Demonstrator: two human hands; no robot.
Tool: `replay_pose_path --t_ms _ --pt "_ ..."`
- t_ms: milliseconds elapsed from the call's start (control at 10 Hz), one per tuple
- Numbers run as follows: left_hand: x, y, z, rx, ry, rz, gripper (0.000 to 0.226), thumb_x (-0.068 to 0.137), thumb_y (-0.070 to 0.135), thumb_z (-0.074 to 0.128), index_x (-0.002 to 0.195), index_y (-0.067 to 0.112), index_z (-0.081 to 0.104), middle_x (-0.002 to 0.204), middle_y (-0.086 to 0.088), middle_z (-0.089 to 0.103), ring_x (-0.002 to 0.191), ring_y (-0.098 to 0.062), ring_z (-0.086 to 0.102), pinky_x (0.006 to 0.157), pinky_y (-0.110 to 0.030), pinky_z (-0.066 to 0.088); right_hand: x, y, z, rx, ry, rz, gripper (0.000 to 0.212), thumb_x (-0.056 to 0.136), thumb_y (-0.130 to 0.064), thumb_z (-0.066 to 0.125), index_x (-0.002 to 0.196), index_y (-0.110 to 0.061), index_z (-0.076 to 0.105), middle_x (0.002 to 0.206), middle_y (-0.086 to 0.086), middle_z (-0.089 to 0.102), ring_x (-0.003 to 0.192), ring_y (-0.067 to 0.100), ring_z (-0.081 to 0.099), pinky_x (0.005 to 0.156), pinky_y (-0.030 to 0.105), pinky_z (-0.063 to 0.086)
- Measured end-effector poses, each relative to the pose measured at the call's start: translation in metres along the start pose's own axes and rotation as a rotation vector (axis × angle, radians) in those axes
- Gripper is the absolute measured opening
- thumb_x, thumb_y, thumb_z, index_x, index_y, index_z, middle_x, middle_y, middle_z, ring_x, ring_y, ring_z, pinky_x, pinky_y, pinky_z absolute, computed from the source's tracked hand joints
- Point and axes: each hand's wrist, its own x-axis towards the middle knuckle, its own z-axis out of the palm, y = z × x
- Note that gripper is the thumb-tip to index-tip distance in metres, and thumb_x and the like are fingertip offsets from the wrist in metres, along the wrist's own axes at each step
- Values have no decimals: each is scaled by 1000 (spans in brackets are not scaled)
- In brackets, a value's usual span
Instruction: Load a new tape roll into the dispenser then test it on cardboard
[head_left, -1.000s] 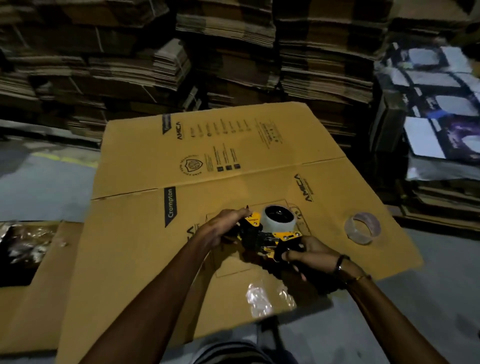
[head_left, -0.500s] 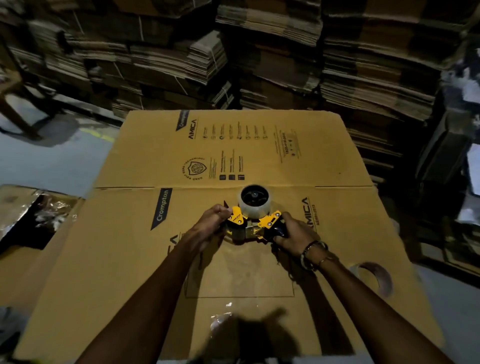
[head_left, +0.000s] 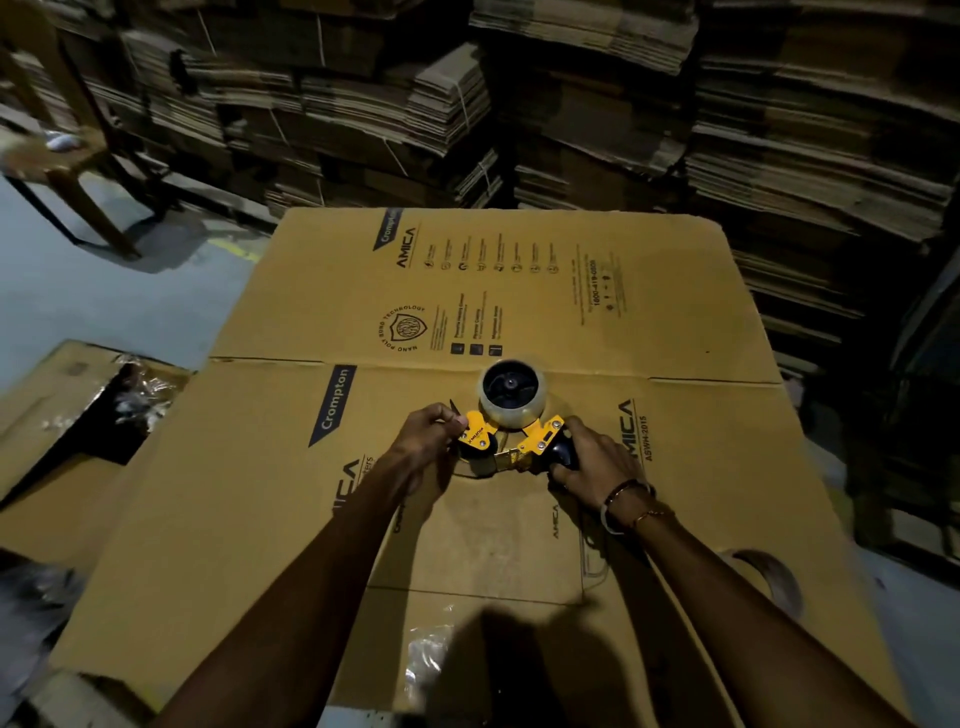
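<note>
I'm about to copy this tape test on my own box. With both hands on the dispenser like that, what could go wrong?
The left hand pinches right at the dispenser front end, where a cutting blade usually sits, so a slip could nick the fingers. The tape roll looks seated, but if the tape is not threaded, the pull along the cardboard may lay nothing. The right hand grips the handle.

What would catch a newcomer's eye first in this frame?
The yellow dispenser at centre, a clear tape roll seated on it, held over the flat cardboard. The left hand pinches its front end; the right hand grips the black handle. Stacks of flattened cartons fill the background.
</note>
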Motion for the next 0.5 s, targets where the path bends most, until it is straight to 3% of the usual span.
replay_pose_path --t_ms 100,300,400,500 --pt "-2 -1 2 -11 8 11 24 100 10 60 76 10 54 69 -4 56 64 -16 51 66 -31 49 -2 0 1 1 11 -2 56 89 -33 64 140 -25 42 130 5 65 114 32 63 77 32 44" --pt "-2 -3 2 111 60 51 24 98 16 63 76 14 55 72 -2 59 68 -14 52 61 -28 42 -2 0 2 30 -20 -18 61 87 -33 69 142 -21 44 134 7 59 120 32 58 89 35 48" --pt "-1 -2 0 267 154 116 19 96 22 66 80 16 57 93 -8 71 86 -20 64 73 -33 51 1 1 -1 124 -23 -39 64 87 -33 69 145 -19 44 136 8 56 125 31 53 94 35 46" --pt "-3 7 -4 418 219 253 16 96 25 65 83 19 58 98 -9 72 95 -28 68 87 -47 56 1 -3 -11 168 23 -4 64 94 -38 61 150 -18 39 143 6 51 133 29 46 101 37 42"
